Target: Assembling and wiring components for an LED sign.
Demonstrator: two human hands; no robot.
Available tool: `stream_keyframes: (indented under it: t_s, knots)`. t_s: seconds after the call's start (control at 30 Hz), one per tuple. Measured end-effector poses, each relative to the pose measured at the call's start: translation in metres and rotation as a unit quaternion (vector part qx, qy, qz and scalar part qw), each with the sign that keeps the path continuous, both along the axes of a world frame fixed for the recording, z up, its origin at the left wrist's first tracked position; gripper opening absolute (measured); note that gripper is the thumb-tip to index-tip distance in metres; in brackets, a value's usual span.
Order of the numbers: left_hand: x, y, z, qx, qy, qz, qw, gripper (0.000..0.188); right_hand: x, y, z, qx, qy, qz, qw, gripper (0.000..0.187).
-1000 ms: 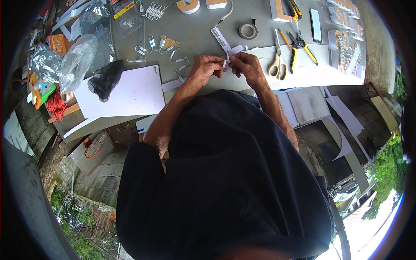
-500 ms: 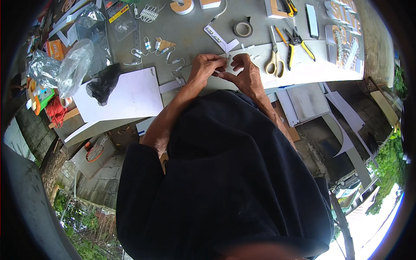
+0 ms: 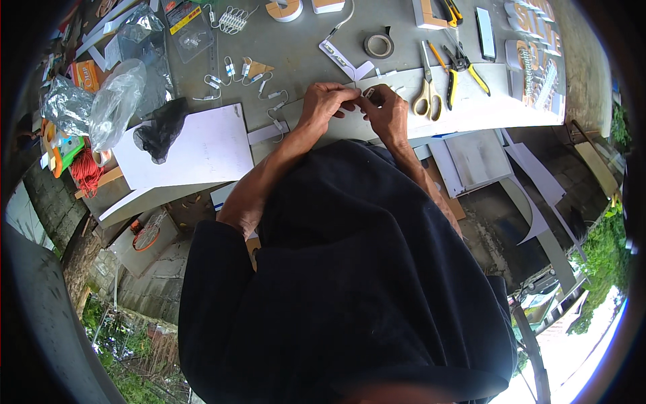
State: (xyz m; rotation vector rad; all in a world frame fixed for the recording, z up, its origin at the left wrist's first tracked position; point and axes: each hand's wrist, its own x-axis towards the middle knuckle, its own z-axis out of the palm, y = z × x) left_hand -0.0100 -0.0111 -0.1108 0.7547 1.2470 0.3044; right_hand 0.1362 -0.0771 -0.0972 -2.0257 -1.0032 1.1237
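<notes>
My left hand (image 3: 326, 106) and my right hand (image 3: 387, 116) meet fingertip to fingertip over the table's near edge. A small white LED module (image 3: 369, 92) shows between the fingers of my right hand. The thumb and forefinger of my left hand are pinched together beside it; whatever lies in that pinch is too small to make out. Just beyond my hands lies a white angular letter piece (image 3: 342, 62) with LED modules and a wire on it. A wired string of LED modules (image 3: 257, 79) curves across the table to the left of my hands.
Scissors (image 3: 426, 94), wire strippers (image 3: 464, 69) and a roll of black tape (image 3: 379, 46) lie to the right. White board (image 3: 498, 101) runs along the near edge. Plastic bags (image 3: 118, 104) and another white sheet (image 3: 195, 148) are on the left.
My hands have drawn together, fingertips now touching. The LED module has shifted slightly right, into my right hand's fingers. The letter piece has moved slightly to the right.
</notes>
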Motion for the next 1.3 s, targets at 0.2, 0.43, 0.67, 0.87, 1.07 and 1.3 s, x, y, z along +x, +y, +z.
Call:
stream_keyframes:
  t_s: [0.2, 0.43, 0.67, 0.87, 1.07, 1.3]
  knots:
    - [0.004, 0.002, 0.001, 0.074, 0.042, -0.036, 0.996, 0.022, 0.003, -0.006, -0.023, 0.076, -0.021, 0.027, 0.996, 0.020]
    - [-0.010, 0.013, -0.013, 0.471, 0.151, -0.091, 0.864, 0.038, 0.022, 0.004, -0.017, 0.007, 0.109, 0.028, 0.994, 0.022]
    - [-0.010, 0.025, -0.036, 0.574, 0.140, -0.137, 0.795, 0.034, 0.026, 0.020, -0.017, -0.041, 0.221, -0.016, 0.974, 0.024]
    - [-0.010, 0.034, -0.039, 0.529, 0.120, -0.117, 0.832, 0.034, 0.023, 0.041, -0.012, -0.066, 0.150, 0.018, 0.986, 0.023]
    - [-0.010, 0.036, -0.038, 0.481, 0.115, -0.118, 0.861, 0.035, 0.020, 0.056, -0.008, -0.108, 0.088, 0.038, 0.990, 0.022]
    - [-0.009, 0.034, -0.037, 0.482, 0.113, -0.097, 0.863, 0.030, 0.028, 0.062, -0.017, -0.107, 0.127, 0.061, 0.984, 0.023]
